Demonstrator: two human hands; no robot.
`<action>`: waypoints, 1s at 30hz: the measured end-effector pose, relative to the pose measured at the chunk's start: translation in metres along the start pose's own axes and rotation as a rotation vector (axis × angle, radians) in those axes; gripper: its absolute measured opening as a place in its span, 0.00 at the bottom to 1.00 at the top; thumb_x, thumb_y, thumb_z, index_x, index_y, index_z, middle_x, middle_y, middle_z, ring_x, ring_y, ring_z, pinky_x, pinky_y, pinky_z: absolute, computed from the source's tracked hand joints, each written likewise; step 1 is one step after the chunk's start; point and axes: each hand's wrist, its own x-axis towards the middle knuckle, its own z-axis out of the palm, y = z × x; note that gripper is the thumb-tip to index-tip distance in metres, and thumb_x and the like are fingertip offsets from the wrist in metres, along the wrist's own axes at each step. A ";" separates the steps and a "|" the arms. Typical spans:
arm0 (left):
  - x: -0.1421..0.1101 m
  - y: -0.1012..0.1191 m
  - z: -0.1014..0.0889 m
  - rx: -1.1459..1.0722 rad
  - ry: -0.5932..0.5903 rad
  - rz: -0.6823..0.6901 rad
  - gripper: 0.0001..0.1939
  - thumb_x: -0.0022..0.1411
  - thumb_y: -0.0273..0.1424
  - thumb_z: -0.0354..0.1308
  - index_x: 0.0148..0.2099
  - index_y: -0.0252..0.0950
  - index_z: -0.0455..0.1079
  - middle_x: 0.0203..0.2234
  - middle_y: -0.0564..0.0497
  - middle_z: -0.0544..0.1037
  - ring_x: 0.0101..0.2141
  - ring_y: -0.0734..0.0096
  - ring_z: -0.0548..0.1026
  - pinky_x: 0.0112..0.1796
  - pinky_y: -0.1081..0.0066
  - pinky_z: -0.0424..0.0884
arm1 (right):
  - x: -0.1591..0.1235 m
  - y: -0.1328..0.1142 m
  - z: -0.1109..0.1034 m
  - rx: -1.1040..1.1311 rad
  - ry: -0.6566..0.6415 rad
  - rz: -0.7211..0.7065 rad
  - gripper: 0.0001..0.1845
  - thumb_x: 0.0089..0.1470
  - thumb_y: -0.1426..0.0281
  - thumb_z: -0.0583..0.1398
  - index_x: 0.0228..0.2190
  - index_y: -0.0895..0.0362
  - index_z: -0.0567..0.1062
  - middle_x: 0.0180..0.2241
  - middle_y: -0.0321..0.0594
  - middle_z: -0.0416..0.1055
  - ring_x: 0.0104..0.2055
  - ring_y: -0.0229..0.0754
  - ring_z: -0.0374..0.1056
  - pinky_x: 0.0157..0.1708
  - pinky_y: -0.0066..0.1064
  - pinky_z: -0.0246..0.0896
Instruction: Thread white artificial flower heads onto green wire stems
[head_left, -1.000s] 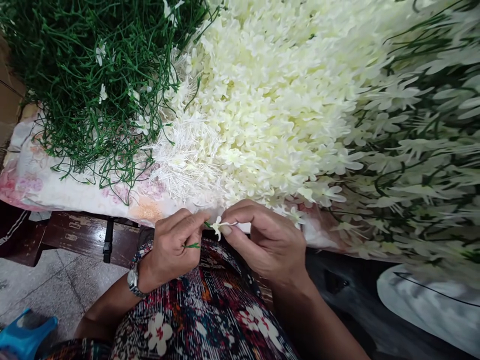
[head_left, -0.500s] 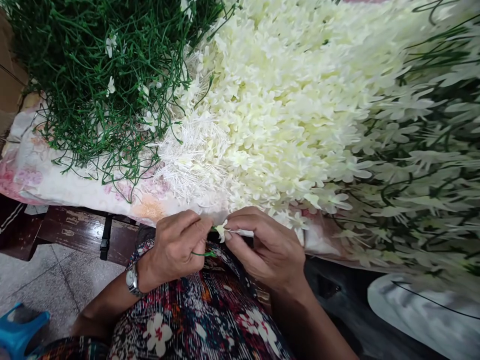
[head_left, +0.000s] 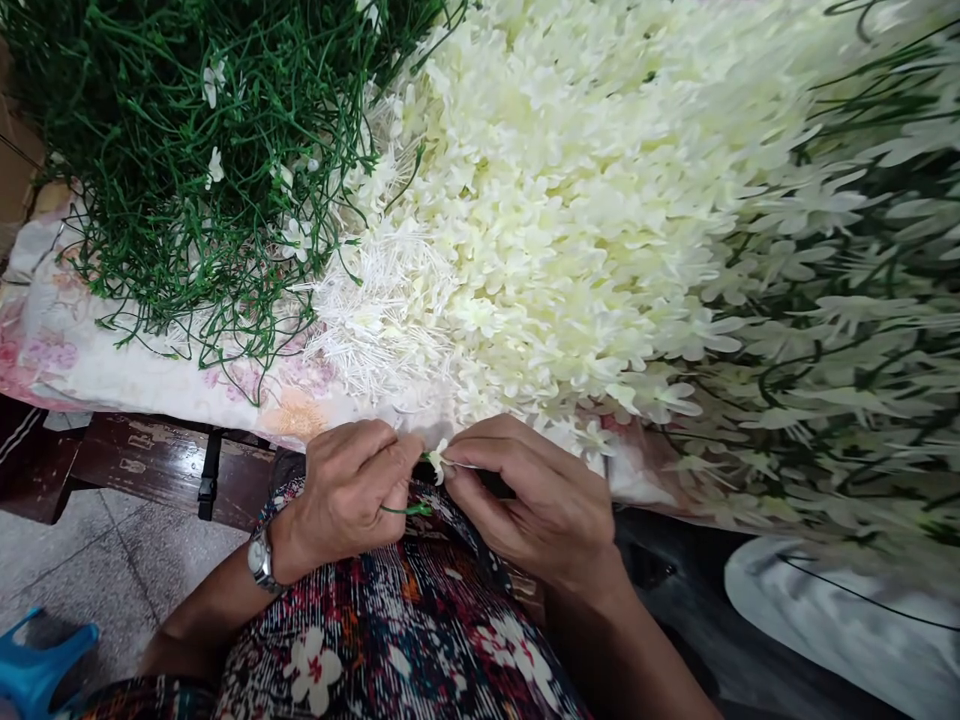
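Nearest: patterned garment (head_left: 390, 600), dark ground with pale, red-centred flowers. Off to its left, blue plastic item (head_left: 45, 655), partly cut off by the frame, on speckled floor (head_left: 82, 560). Off to its right, pale, round-ended item (head_left: 832, 610), kind not clear.

Next: left hand (head_left: 360, 487), wristwatch (head_left: 260, 558) at the wrist, fingers curled together and clamped on green stem (head_left: 409, 510); one green end out below the fist, another bit of green at the fingertips, join between the two hidden. Right hand (head_left: 536, 500), thumb and forefinger pinched together on thin white filament (head_left: 463, 465). Between the two sets of fingertips, just in front of the cloth edge: small white flower (head_left: 438, 462), set against the green tip.

Beyond, at left: dark wooden bench (head_left: 165, 465), scuffed, with black buckled strap (head_left: 210, 475).

Farther: tabletop (head_left: 165, 375) under pink-and-orange floral cloth. On it, near the edge, heap of white filaments (head_left: 382, 310); behind, to the left, tangled pile of green stems (head_left: 187, 150), a few white blossoms scattered through. Centre, large mass of cream blossoms (head_left: 585, 200). Right, stemmed white blossoms (head_left: 825, 330), partly blurred. Far left edge, brown cardboard (head_left: 15, 180).
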 end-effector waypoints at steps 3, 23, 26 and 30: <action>0.000 0.000 0.001 0.012 -0.015 0.018 0.09 0.53 0.21 0.49 0.37 0.32 0.67 0.22 0.51 0.69 0.23 0.76 0.65 0.24 0.74 0.62 | 0.000 0.000 0.001 0.008 0.001 0.006 0.10 0.41 0.82 0.57 0.30 0.59 0.67 0.25 0.37 0.67 0.29 0.33 0.63 0.28 0.26 0.62; -0.001 -0.001 0.016 -0.137 -0.001 -0.064 0.09 0.48 0.17 0.47 0.27 0.30 0.66 0.18 0.52 0.64 0.21 0.76 0.61 0.21 0.75 0.59 | -0.010 0.008 0.016 0.022 0.037 0.028 0.09 0.44 0.82 0.55 0.29 0.59 0.66 0.24 0.37 0.67 0.29 0.33 0.63 0.27 0.25 0.62; 0.000 -0.003 0.018 -0.152 -0.008 -0.078 0.09 0.49 0.17 0.47 0.25 0.30 0.65 0.17 0.52 0.63 0.20 0.77 0.60 0.21 0.75 0.58 | -0.010 0.010 0.018 0.031 0.029 0.039 0.08 0.44 0.81 0.55 0.29 0.59 0.66 0.24 0.37 0.67 0.28 0.33 0.63 0.27 0.26 0.62; 0.001 -0.005 0.018 -0.185 -0.036 -0.098 0.08 0.49 0.17 0.47 0.25 0.31 0.66 0.17 0.53 0.63 0.20 0.77 0.60 0.21 0.75 0.58 | -0.009 0.010 0.017 0.035 0.021 0.047 0.08 0.44 0.81 0.55 0.29 0.59 0.66 0.24 0.37 0.67 0.28 0.33 0.63 0.27 0.26 0.62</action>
